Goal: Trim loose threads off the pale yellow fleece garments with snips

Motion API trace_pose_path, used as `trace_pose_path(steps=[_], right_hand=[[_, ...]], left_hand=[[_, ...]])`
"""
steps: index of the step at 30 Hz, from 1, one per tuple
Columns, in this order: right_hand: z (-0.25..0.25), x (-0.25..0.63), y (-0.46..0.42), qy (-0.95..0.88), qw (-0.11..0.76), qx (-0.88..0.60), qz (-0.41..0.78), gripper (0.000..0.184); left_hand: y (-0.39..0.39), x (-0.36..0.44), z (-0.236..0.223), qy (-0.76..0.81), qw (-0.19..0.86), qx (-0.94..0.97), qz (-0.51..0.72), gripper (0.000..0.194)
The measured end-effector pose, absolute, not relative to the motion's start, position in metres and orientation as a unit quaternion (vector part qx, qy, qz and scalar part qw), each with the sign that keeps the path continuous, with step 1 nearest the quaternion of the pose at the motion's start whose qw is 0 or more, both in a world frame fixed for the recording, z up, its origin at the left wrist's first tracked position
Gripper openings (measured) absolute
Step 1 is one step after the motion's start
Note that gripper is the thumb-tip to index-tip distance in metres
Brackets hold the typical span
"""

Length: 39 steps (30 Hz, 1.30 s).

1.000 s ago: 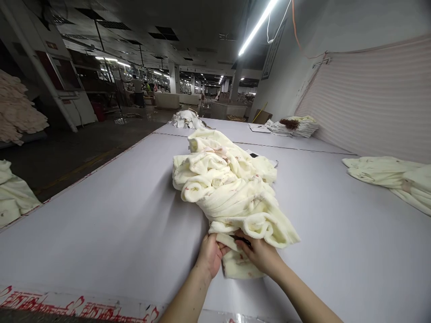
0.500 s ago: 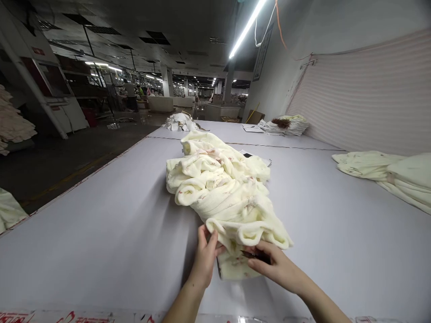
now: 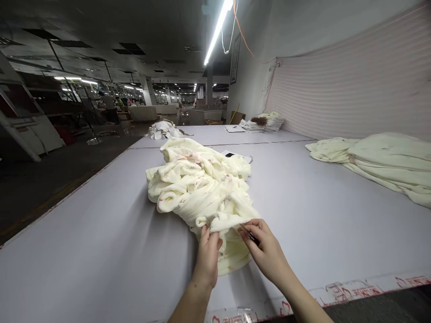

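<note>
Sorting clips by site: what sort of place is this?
Probably a garment or textile workshop: a broad work table bears a heap of cream fabric, more cream cloth lies at the right, and a tube light hangs above.

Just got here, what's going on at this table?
A person is working on a heap of cream cloth on the table. The left hand has its fingers at the heap's near edge; the right hand, beside it at that edge, holds a small dark tool, type unclear. More cream cloth lies off to the right.
</note>
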State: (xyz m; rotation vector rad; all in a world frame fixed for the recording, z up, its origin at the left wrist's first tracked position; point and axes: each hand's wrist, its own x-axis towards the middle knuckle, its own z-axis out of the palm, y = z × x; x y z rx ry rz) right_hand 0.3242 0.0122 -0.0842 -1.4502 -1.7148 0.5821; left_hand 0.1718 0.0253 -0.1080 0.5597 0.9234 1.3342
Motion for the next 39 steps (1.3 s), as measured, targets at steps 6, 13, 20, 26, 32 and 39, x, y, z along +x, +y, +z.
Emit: trace_pose_path(steps=[6, 13, 20, 26, 32, 39], right_hand=[[-0.095, 0.319, 0.016, -0.720, 0.355, -0.568, 0.181, 0.042], [-0.097, 0.332, 0.002, -0.801, 0.244, -0.526, 0.151, 0.029], [-0.076, 0.326, 0.020, -0.679, 0.387, -0.512, 0.357, 0.050], [-0.074, 0.307, 0.052, -0.627, 0.456, -0.500, 0.386, 0.037], [-0.072, 0.300, 0.056, -0.621, 0.488, -0.475, 0.387, 0.022], [-0.069, 0.288, 0.053, -0.662, 0.464, -0.500, 0.312, 0.022]], left_hand=[[0.036, 0.147, -0.097, 0.376, 0.694, 0.215, 0.575, 0.027], [0.045, 0.134, -0.088, 0.390, 0.694, 0.153, 0.585, 0.026], [0.038, 0.134, -0.089, 0.380, 0.697, 0.246, 0.556, 0.038], [0.032, 0.137, -0.079, 0.395, 0.687, 0.270, 0.546, 0.056], [0.036, 0.135, -0.073, 0.364, 0.725, 0.244, 0.531, 0.045], [0.033, 0.134, -0.076, 0.318, 0.746, 0.264, 0.522, 0.043]])
